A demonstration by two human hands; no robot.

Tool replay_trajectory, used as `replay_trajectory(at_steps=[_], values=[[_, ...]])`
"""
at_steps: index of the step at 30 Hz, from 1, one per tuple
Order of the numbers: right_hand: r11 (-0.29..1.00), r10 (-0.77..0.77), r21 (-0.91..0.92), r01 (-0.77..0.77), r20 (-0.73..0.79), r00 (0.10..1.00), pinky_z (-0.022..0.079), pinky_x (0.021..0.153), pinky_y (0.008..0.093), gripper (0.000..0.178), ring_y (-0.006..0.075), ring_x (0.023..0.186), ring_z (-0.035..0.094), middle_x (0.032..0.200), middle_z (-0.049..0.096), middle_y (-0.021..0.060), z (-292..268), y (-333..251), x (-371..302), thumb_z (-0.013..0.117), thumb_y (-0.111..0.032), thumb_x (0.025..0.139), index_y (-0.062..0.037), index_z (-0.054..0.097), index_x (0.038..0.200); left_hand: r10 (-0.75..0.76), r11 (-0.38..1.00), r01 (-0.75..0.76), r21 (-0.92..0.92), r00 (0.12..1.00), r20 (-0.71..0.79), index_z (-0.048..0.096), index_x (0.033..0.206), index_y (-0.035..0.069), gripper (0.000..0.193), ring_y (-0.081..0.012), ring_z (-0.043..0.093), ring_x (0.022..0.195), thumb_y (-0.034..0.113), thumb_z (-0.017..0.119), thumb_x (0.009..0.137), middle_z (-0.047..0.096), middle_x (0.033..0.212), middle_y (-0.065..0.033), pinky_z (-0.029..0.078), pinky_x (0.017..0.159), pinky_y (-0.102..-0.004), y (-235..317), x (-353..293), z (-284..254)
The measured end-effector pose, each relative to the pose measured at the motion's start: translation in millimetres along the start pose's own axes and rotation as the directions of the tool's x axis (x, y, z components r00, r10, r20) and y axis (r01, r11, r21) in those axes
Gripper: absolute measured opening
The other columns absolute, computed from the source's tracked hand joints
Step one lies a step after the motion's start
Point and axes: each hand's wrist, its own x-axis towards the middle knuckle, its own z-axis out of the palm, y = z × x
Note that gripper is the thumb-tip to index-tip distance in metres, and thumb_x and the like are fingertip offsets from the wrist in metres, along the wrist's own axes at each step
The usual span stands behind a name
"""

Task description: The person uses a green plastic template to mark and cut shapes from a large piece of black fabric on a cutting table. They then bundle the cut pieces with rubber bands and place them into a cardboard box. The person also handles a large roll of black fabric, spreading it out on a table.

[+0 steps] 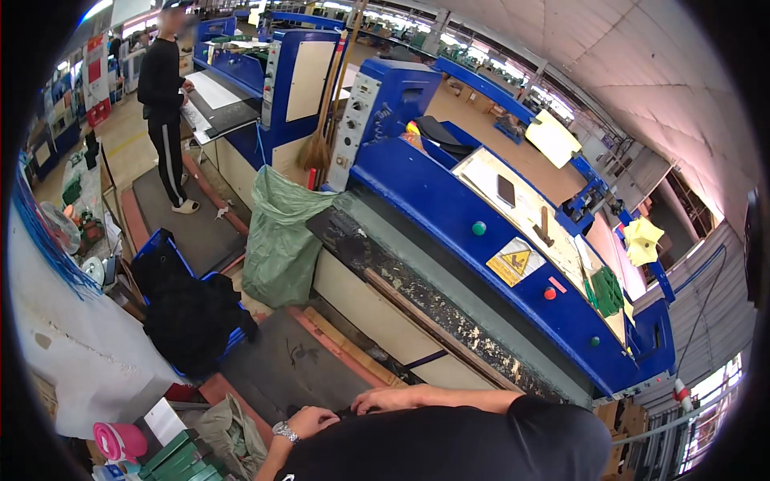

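Note:
My left hand (311,420), with a metal-band watch (284,432) at the wrist, is at the lower middle, close against my black shirt (433,449). To its right, my right hand (388,399) comes in from the right with its fingers curled. The two hands are a short way apart, and something small and dark shows between them at the shirt's edge. Both sets of fingers are bent and closed; my body hides what they grip, if anything. Beyond them lies the dark floor mat (289,365).
Ahead stands a blue press machine (449,208) with a worn black ledge (417,297). A green sack (281,240) hangs at its left end. Black cloth fills a blue crate (192,321). A pink bucket (120,441) stands lower left. Another person (164,96) works at a farther machine.

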Motion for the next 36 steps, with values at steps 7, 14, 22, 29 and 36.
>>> replay_trajectory(at_steps=[7, 14, 22, 29, 36], values=[[0.994, 0.012, -0.112, 0.012, 0.213, 0.977, 0.035, 0.113, 0.0466, 0.040, 0.0418, 0.140, 0.038, 0.139, 0.056, 0.0195, -45.4, 8.4, 95.7, 0.052, -0.031, 0.101, -0.0064, 0.061, 0.131, 0.000, 1.000, -0.001, -0.005, 0.975, -0.221, 0.072, 0.101, 0.007, 0.026, -0.0354, 0.069, 0.089, 0.031, 0.064, 0.094, 0.071, 0.093, -0.0184, 0.054, 0.079, -0.0407, -55.8, -30.8, -44.2], [0.990, -0.114, -0.021, 0.143, 0.489, 0.865, 0.038, 0.110, 0.0376, 0.034, 0.0337, 0.139, 0.041, 0.150, 0.042, 0.0197, -123.6, 35.6, 203.2, 0.050, -0.018, 0.101, -0.0019, 0.057, 0.129, -0.081, 0.964, 0.054, -0.260, 0.992, -0.096, 0.063, 0.122, 0.005, 0.037, -0.0299, 0.067, 0.105, 0.029, 0.062, 0.094, 0.070, 0.113, -0.0159, 0.052, 0.091, -0.0387, -89.8, -40.4, -116.4], [0.894, -0.334, -0.103, 0.435, 0.493, 0.803, 0.042, 0.107, 0.0411, 0.031, 0.0377, 0.134, 0.046, 0.147, 0.046, 0.0236, -230.8, 56.7, 290.4, 0.056, -0.018, 0.095, 0.0021, 0.062, 0.117, -0.255, 0.954, 0.198, -0.227, 0.931, -0.260, 0.066, 0.115, 0.004, 0.035, -0.0321, 0.069, 0.097, 0.030, 0.065, 0.091, 0.072, 0.104, -0.0161, 0.053, 0.087, -0.0388, -107.3, 3.6, -203.7], [0.999, -0.021, 0.049, -0.015, 0.655, 0.756, 0.017, 0.122, 0.0394, 0.042, 0.0363, 0.152, 0.013, 0.161, 0.012, 0.0298, -295.0, 68.3, 308.3, 0.050, -0.028, 0.102, -0.0052, 0.057, 0.136, -0.379, 0.925, 0.349, -0.149, 0.873, -0.307, 0.069, 0.109, 0.005, 0.032, -0.0328, 0.071, 0.089, 0.032, 0.066, 0.091, 0.073, 0.098, -0.0157, 0.055, 0.079, -0.0419, -102.0, 36.6, -247.3], [0.928, 0.331, -0.039, -0.370, 0.538, 0.775, 0.009, 0.123, 0.0344, 0.113, 0.0299, 0.154, 0.002, 0.164, 0.002, 0.0233, -331.2, 47.9, 314.8, 0.053, -0.070, 0.089, 0.0068, 0.002, 0.155, -0.350, 0.936, 0.331, -0.117, 0.905, -0.240, 0.075, 0.097, 0.011, 0.023, -0.0336, 0.072, 0.085, 0.027, 0.071, 0.080, 0.074, 0.089, -0.0142, 0.056, 0.076, -0.0445, -132.5, 55.7, -271.8]])
